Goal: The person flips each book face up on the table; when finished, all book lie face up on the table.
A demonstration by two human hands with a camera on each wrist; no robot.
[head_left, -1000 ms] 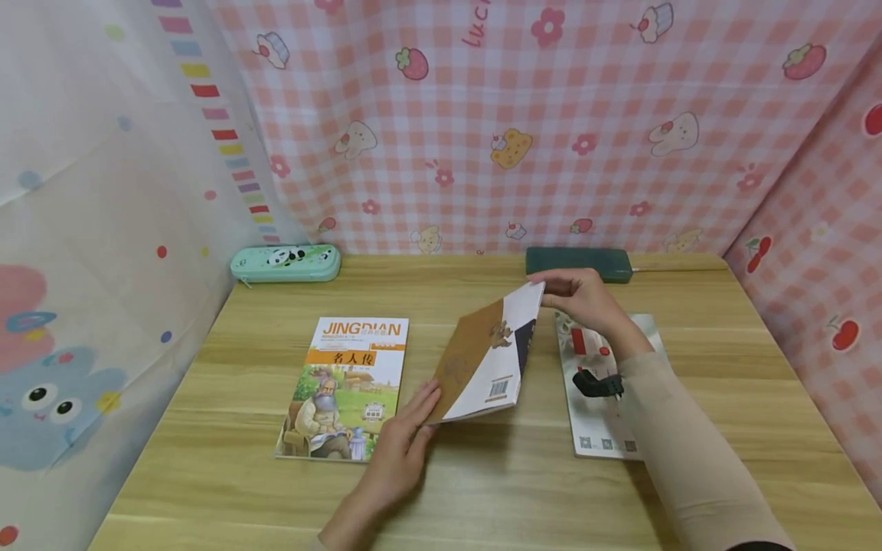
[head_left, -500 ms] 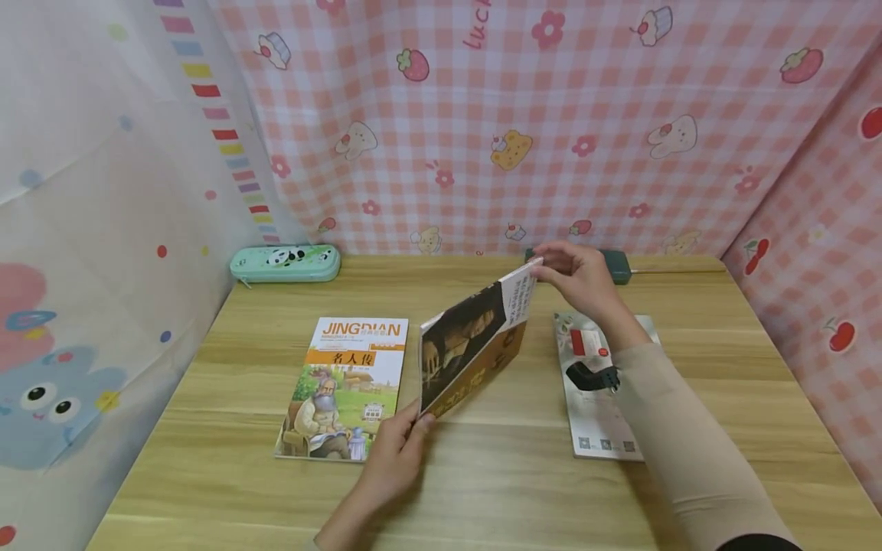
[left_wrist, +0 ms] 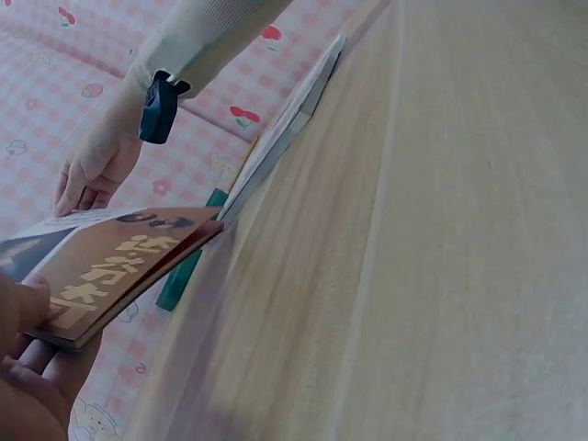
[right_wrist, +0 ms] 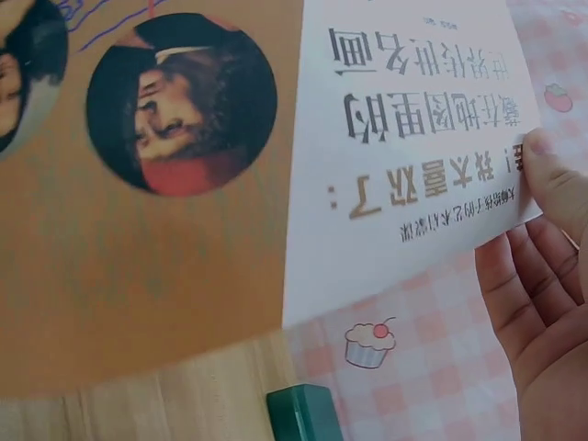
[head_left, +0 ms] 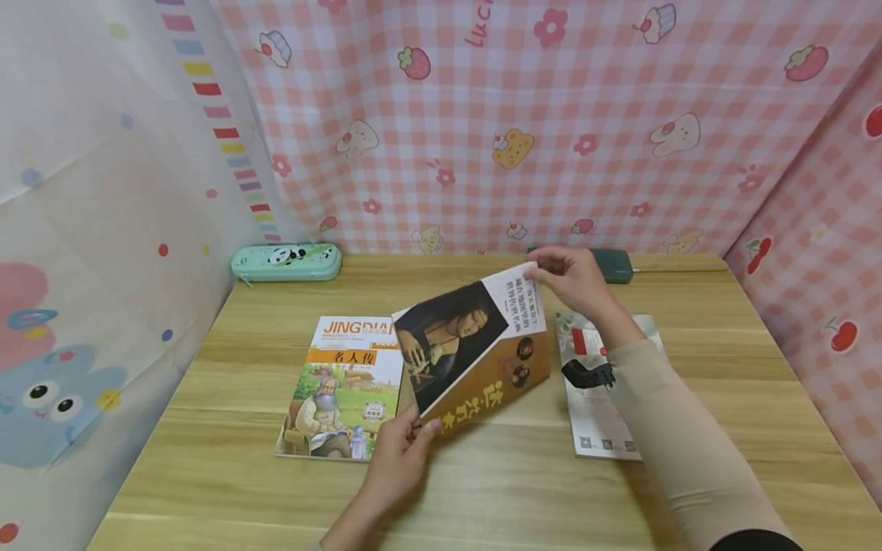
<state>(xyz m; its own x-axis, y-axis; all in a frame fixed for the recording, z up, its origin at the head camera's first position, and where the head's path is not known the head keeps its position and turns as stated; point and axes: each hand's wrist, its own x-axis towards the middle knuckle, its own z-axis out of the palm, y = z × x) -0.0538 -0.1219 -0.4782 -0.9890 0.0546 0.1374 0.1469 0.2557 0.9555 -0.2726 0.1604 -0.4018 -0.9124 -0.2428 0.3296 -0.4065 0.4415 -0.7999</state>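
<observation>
Brown bk (head_left: 475, 344): is held tilted over table (head_left: 496, 497), hides part of white-orange bk (head_left: 331, 405).
L hand (head_left: 400, 459): pinches near corner, thumb on cover.
R hand (head_left: 579, 283): pinches far corner.
L wrist view: shows lower edge; head view doesn't.
R wrist view: blue lines (right_wrist: 106, 33) beside portrait (right_wrist: 184, 101).

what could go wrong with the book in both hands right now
The held book might slip: the left hand and right hand grip it only near opposite corners. In the head view, its left side overlaps the JINGDIAN book, so lowering it there could perhaps nudge or cover that one.
</observation>
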